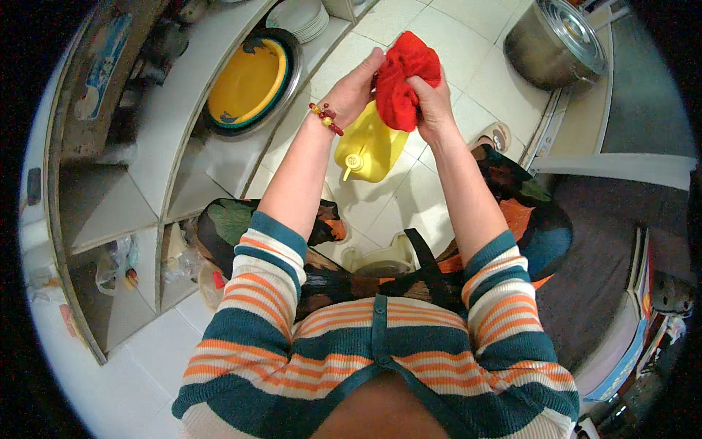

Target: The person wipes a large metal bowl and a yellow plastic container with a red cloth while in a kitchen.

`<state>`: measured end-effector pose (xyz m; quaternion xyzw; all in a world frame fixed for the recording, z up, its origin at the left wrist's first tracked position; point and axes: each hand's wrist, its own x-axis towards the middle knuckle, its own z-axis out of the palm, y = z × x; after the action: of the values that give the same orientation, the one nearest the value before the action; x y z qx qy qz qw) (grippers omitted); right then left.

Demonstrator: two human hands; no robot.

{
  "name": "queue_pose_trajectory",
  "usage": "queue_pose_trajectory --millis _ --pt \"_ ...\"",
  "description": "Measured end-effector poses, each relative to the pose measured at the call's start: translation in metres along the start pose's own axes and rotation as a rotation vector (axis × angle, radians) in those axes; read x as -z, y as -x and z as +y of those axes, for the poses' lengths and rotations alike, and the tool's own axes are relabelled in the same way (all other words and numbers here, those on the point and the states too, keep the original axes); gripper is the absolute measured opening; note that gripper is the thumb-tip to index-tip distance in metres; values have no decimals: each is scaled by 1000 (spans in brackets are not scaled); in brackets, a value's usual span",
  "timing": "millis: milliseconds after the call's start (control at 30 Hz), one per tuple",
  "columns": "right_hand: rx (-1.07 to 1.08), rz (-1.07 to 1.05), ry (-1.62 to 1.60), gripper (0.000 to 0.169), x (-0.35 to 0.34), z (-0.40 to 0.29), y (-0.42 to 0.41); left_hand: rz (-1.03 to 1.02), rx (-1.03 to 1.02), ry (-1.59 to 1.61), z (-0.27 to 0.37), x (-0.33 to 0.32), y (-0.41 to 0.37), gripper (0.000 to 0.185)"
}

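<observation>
A bunched red cloth (408,77) is up in front of me, above the tiled floor. My right hand (436,104) grips its right side, thumb pressed on top. At the cloth's left edge is my left hand (354,90), thumb raised and its other fingers mostly out of sight behind the cloth, so I cannot tell how firmly it holds. A bead bracelet (327,118) circles the left wrist. Below both hands a yellow plastic jug (378,148) shows its capped end towards me; the cloth and left hand hide part of it.
To the left runs a low shelf unit (192,118) holding a yellow oval tray (247,82) and stacked white plates (301,19). A lidded steel stockpot (540,52) stands at upper right. Between my legs shows a pale plastic stool (384,258).
</observation>
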<state>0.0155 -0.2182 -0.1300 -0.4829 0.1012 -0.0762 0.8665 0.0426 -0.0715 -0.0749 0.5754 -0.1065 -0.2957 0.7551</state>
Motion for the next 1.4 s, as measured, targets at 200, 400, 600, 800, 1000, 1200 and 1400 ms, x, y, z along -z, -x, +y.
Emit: queue_pose_trajectory --millis 200,400,600,800,1000,1200,1400 --pt "424 42 942 66 16 44 42 407 274 -102 -66 61 -22 51" --pt "281 10 1053 64 30 62 56 428 383 199 -111 58 -17 52" --pt "-394 54 905 63 125 117 31 376 251 -493 -128 56 -23 44" --pt "-623 338 545 63 141 165 64 396 193 -660 -125 24 -31 54" --pt "5 136 629 57 54 74 19 462 146 -708 -114 40 -25 55" --pt "172 -67 810 57 5 94 61 726 59 -725 -129 121 -10 55" --pt "-290 141 871 57 103 187 50 682 200 -953 -92 66 -11 62"
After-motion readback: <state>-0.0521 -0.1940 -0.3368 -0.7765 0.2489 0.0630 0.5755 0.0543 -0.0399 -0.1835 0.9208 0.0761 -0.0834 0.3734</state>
